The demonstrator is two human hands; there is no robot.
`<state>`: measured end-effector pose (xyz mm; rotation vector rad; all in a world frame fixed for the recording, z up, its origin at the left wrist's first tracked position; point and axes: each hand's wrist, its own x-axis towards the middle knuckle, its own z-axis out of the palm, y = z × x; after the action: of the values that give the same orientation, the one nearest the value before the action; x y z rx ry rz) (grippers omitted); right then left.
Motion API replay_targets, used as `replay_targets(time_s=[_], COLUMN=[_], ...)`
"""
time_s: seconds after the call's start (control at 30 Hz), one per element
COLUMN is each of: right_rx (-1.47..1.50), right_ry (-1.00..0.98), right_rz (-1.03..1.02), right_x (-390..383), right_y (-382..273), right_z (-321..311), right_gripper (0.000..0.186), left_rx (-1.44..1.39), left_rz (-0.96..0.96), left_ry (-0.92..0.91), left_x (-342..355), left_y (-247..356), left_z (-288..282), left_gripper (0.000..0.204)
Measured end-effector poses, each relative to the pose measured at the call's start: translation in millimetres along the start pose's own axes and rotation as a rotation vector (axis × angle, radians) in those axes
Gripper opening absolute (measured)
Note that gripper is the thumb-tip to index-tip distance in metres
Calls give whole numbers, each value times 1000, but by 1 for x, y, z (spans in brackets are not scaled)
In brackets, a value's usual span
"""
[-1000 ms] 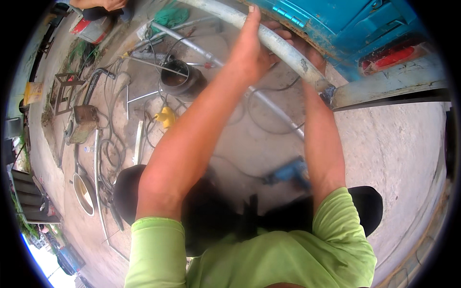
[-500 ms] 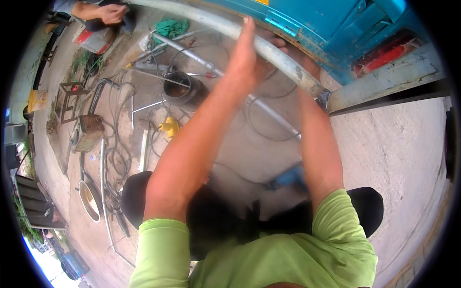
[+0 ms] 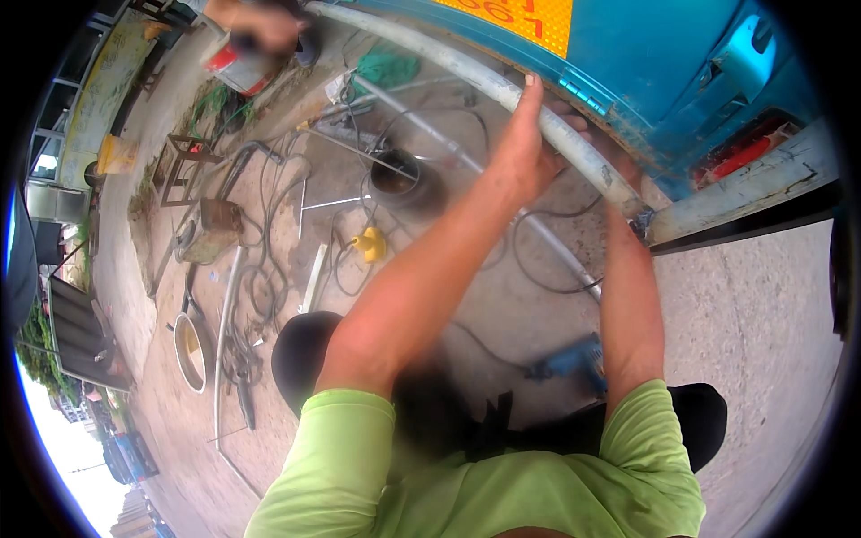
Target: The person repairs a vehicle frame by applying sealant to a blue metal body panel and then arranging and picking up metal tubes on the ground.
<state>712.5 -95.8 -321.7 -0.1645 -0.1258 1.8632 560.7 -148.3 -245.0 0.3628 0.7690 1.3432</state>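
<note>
My left hand [image 3: 529,148] grips a long, curved, weathered grey pipe [image 3: 465,67], its thumb along the near side and its fingers reaching behind. My right hand [image 3: 625,172] is mostly hidden behind the pipe's lower right end, so its fingers cannot be made out. That end meets a grey metal beam [image 3: 744,182] at a dark, rough joint [image 3: 640,221] beside my right wrist. Just beyond the pipe is a teal metal body panel [image 3: 664,58] with a hinge and a red lamp [image 3: 746,146]. A blue power tool [image 3: 571,361] lies below, between my forearms.
Another person's blurred hand [image 3: 269,31] is at the top left near a red-and-white bucket [image 3: 238,70]. The floor [image 3: 735,323] carries a silver tube [image 3: 556,242], a dark cylinder [image 3: 395,184], a yellow object [image 3: 369,245], cables, a white-rimmed pan [image 3: 191,354] and a metal frame [image 3: 184,170].
The view has shifted, so the pipe, panel and floor items sit further right and lower. Both hands stay at the pipe. The other person's hand also appears further right and is blurred.
</note>
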Motion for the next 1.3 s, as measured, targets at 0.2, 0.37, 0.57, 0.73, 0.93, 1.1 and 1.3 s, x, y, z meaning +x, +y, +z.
replay_targets(time_s=[0.2,0.37,0.57,0.73,0.93,1.1,1.3], right_rx=[-3,-3,-10,-23,-27,-31,-48], right_ry=[1,1,11,16,31,48,57], right_rz=[-23,-52,-77,-86,-98,-116,-136], right_x=[4,7,9,8,8,12,18], right_y=[-4,-1,-8,-7,-8,-12,-12], right_z=[-1,-2,-5,-6,-7,-10,-12], right_gripper=[41,42,42,42,43,43,43], left_rx=[-27,27,7,-181,-264,-227,-282], left_rz=[40,67,90,85,73,132,193], left_ry=[12,-3,-85,-145,-139,-165,-208], left_x=[5,6,11,16,11,3,17], left_y=[-5,-5,-8,-12,-10,-10,-13], left_z=[3,6,6,5,14,30,31], left_gripper=[83,95,96,82,74,90,77])
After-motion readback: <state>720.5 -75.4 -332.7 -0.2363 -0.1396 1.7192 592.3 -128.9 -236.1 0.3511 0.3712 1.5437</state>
